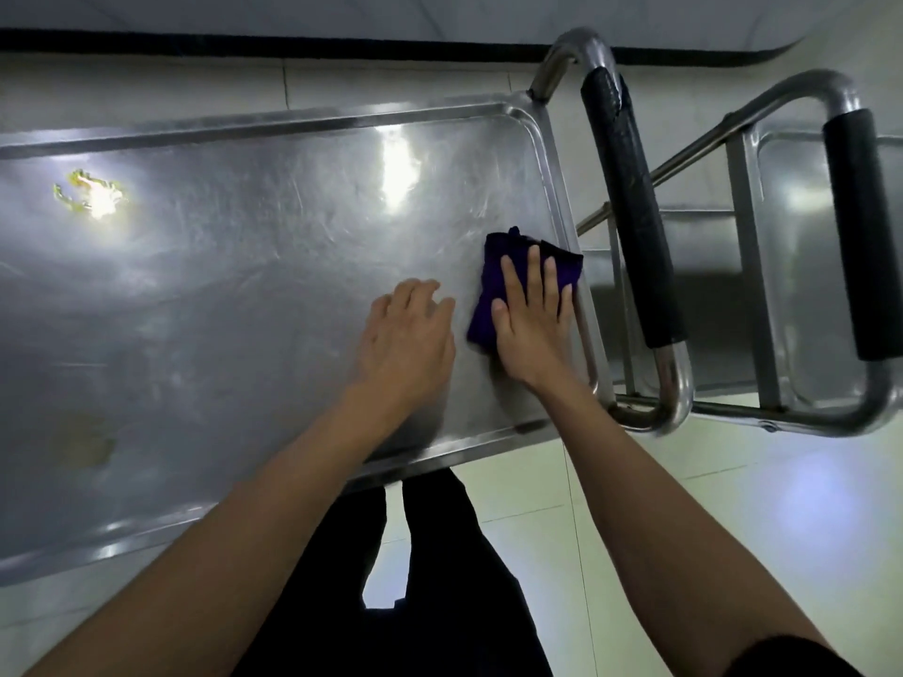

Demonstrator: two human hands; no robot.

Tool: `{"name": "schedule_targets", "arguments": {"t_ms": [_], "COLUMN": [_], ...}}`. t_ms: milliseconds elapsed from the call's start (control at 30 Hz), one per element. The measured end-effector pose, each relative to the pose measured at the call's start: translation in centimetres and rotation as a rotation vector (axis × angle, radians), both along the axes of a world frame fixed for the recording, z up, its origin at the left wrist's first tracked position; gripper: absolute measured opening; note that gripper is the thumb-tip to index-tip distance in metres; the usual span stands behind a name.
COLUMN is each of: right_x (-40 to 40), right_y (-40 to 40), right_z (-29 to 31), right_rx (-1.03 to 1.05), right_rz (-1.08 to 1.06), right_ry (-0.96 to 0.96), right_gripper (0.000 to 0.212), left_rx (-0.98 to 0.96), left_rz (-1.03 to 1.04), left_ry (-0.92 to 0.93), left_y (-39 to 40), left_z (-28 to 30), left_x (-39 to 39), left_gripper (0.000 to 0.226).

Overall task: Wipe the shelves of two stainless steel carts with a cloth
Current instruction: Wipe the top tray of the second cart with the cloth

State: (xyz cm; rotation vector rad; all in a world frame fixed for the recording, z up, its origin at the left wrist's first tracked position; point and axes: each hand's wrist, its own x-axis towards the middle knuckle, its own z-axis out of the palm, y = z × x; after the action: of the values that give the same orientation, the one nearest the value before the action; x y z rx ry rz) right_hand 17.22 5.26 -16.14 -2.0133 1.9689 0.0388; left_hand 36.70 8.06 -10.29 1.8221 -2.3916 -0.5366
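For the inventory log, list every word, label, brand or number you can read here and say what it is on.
None can be read. The cart's top shelf, both black handle grips, the purple cloth under the right hand and the second cart show no text. The yellowish mark on the shelf is glare or residue, not lettering.

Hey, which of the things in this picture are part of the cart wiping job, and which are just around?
Part of the job:
- purple cloth, pressed flat under the right hand
- near cart's top shelf, with the left hand resting on it
- second cart beside it

Just around:
- tiled floor
- black baseboard strip
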Motion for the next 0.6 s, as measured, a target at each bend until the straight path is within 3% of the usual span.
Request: {"name": "schedule_targets", "arguments": {"t_ms": [167, 333, 600], "right_x": [-0.5, -1.9, -3.7], "right_y": [2.1, 5.4, 12.8], "right_z": [0.1, 0.3, 0.7], "right_rx": [0.032, 0.035, 0.023], "right_rz": [0.025, 0.118, 0.221], "right_ry": [0.004, 0.028, -0.002], "right_gripper": [0.061, 0.061, 0.060], "left_rx": [0.280, 0.314, 0.294], "left_rz": [-0.058, -0.057, 0.000], "left_ry": [-0.154, -0.289, -0.280], "left_y": [5.5, 6.5, 6.5], "left_z": [0.4, 0.0, -0.8], "left_x": [-1.5, -3.5, -4.2], "left_gripper": [0.045, 0.064, 0.061]}}
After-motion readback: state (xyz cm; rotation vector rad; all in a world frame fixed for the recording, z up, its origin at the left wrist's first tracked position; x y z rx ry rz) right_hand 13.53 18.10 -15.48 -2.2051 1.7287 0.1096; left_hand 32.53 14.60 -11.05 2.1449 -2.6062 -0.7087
